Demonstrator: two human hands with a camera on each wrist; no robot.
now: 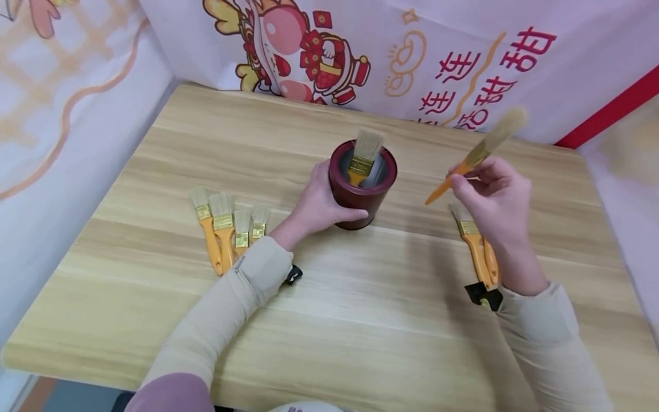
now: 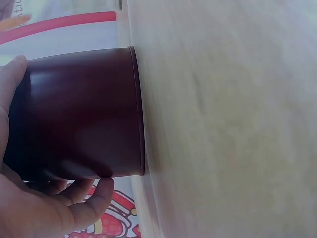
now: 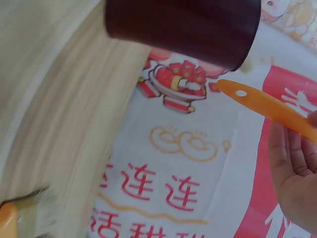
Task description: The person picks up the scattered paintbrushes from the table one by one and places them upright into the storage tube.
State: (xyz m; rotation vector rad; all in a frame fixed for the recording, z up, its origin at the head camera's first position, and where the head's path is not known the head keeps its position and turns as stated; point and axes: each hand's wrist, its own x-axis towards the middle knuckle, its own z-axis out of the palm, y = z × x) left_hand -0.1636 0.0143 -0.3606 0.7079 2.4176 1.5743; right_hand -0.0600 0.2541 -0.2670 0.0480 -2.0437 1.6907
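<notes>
My left hand (image 1: 324, 200) grips a dark red can (image 1: 360, 200) from its left side, thumb across the front. The can stands upright on the table, and a paintbrush (image 1: 368, 151) stands in it, bristles up. In the left wrist view my fingers curl round the can (image 2: 84, 114). To the right, my right hand (image 1: 496, 197) holds a second paintbrush (image 1: 479, 151) above the table, its bristles up and its orange handle end pointing down toward the can. The right wrist view shows that handle (image 3: 267, 104) near the can (image 3: 183, 25).
Several paintbrushes (image 1: 223, 229) lie left of the can, partly behind my left forearm. More brushes (image 1: 475, 243) lie beneath my right hand. A printed white cloth (image 1: 360, 34) hangs behind the wooden table (image 1: 360, 332).
</notes>
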